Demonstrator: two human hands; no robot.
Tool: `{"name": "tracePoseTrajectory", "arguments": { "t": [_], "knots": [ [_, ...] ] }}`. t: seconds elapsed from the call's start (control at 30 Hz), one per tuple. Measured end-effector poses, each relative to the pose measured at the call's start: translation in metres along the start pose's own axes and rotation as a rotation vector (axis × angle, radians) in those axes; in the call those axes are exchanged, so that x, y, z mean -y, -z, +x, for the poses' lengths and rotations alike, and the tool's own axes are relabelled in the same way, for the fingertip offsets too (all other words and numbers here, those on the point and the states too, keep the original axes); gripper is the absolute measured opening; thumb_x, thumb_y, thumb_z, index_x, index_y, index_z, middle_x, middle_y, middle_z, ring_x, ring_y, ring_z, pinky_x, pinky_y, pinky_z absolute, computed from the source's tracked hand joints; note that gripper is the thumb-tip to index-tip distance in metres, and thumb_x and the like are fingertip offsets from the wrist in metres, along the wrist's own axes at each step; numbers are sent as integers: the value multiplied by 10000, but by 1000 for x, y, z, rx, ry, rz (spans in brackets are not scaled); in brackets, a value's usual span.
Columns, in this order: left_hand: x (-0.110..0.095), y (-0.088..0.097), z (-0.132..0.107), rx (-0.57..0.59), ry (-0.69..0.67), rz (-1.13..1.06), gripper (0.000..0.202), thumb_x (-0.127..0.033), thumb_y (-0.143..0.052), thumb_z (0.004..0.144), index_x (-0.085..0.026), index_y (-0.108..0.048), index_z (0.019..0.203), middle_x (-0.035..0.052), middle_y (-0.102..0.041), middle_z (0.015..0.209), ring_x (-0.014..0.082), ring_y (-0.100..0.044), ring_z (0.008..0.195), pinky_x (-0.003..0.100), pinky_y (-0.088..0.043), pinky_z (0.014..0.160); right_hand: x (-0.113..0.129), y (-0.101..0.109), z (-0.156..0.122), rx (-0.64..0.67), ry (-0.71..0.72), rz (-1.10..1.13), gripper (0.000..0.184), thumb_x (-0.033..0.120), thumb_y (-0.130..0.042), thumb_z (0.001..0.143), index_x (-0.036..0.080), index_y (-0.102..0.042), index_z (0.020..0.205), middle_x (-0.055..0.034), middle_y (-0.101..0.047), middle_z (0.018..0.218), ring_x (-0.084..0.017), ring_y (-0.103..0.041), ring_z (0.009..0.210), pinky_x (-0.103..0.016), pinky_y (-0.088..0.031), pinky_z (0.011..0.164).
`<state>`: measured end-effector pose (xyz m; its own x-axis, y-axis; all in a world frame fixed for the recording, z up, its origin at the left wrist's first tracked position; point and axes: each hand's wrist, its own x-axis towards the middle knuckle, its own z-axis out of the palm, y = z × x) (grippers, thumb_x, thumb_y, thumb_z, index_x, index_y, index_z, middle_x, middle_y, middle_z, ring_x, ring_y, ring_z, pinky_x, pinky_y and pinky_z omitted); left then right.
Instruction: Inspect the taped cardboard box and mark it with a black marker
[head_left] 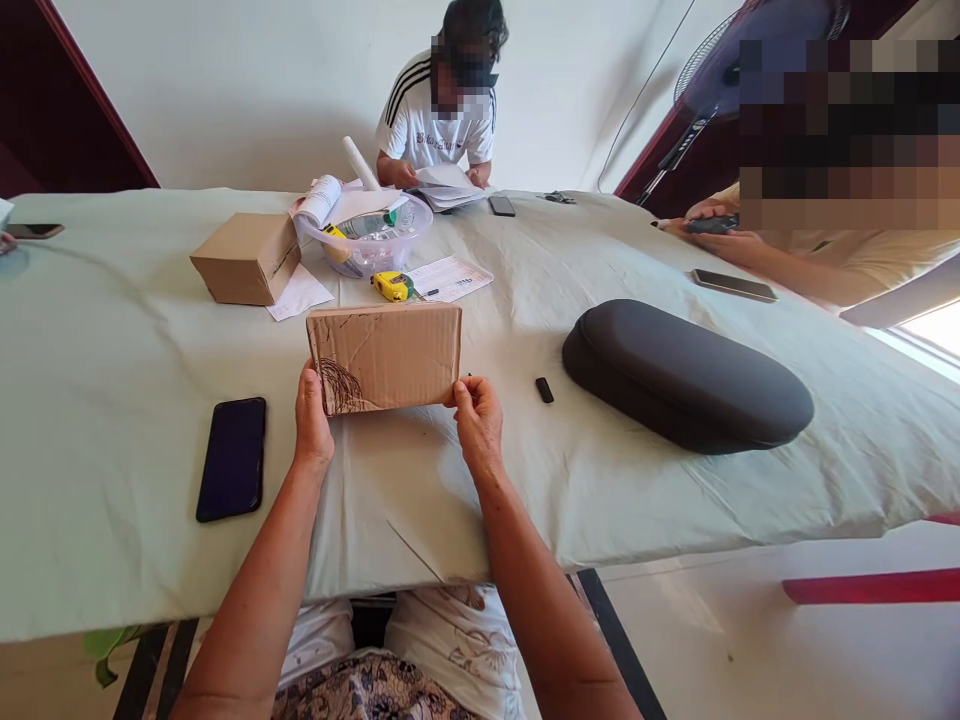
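Between my two hands is a brown cardboard box (394,355), held up off the cloth with one face turned towards me. Dark scribbled lines mark that face at its lower left. My left hand (311,415) grips the box's left edge, thumb in front and fingers behind it. At the lower right corner my right hand (478,415) pinches the cardboard between thumb and fingers. A black phone (231,460) lies on the cloth to the left of my left hand. To the right of my right hand is a small black object (544,390).
A covered table (112,420) spreads around me. Beyond the box are a second cardboard box (244,260), a plastic basket (375,255) with bottles and papers, and a yellow tape measure (393,286). A large dark case (686,375) lies right. Two people sit opposite and at right.
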<state>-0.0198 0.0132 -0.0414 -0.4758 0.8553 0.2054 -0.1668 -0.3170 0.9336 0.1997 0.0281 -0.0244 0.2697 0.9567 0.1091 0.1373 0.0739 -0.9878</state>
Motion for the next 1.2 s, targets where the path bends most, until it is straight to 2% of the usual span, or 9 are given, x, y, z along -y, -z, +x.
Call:
{"name": "tracePoseTrajectory", "arguments": {
  "t": [0.1,0.23,0.37,0.53,0.73,0.97,1.1,1.2],
  "knots": [
    [-5,-2,-2,94,-61,31,651,-663,-482,942,-274,-504,1463,72,-535,1530,241,-460,1457,403,-354,1216,0,0,0,-6,-14,22,253,472,-524,829,222,-557,820,16,-619,723,-151,-611,689,-302,-447,650],
    [-15,-7,-9,165,-87,156,728,-615,-604,901,-280,-428,1524,68,-451,1601,252,-368,1517,382,-294,1254,1,2,1,-43,-80,127,309,527,-562,809,221,-527,836,19,-603,777,-133,-614,667,-265,-433,579],
    [-21,-11,-14,116,-108,199,725,-641,-618,881,-257,-481,1480,86,-512,1551,266,-423,1483,378,-317,1242,3,3,1,-58,-95,178,403,619,-586,821,225,-504,801,44,-557,695,-117,-585,588,-255,-425,539],
    [-19,-13,-16,65,-89,204,667,-632,-644,867,-261,-535,1410,88,-575,1479,267,-490,1428,383,-358,1214,4,4,1,-69,-71,183,515,725,-612,790,233,-471,726,70,-470,602,-101,-504,510,-264,-432,514],
    [-15,-16,-20,35,-89,200,632,-645,-607,886,-254,-515,1374,100,-574,1451,252,-503,1403,380,-363,1199,5,5,1,-51,-58,183,518,720,-631,796,234,-468,717,63,-474,606,-99,-491,526,-257,-422,510],
    [-12,-18,-19,13,-52,221,700,-691,-625,844,-225,-490,1349,140,-577,1425,265,-539,1355,403,-391,1174,7,3,0,-75,-49,157,492,694,-616,813,239,-461,709,66,-466,576,-108,-468,533,-263,-413,514],
    [-13,-19,-22,30,-40,179,675,-653,-606,881,-248,-474,1405,116,-537,1489,257,-487,1414,392,-362,1198,6,3,1,-89,-56,153,503,712,-613,800,236,-469,721,62,-477,587,-107,-470,536,-264,-417,517],
    [-14,-19,-23,37,-47,193,621,-642,-563,914,-255,-508,1396,98,-564,1466,246,-485,1417,379,-345,1206,5,4,2,-84,-53,162,507,718,-620,793,236,-473,728,61,-482,593,-104,-467,537,-261,-416,519]
  ]
}}
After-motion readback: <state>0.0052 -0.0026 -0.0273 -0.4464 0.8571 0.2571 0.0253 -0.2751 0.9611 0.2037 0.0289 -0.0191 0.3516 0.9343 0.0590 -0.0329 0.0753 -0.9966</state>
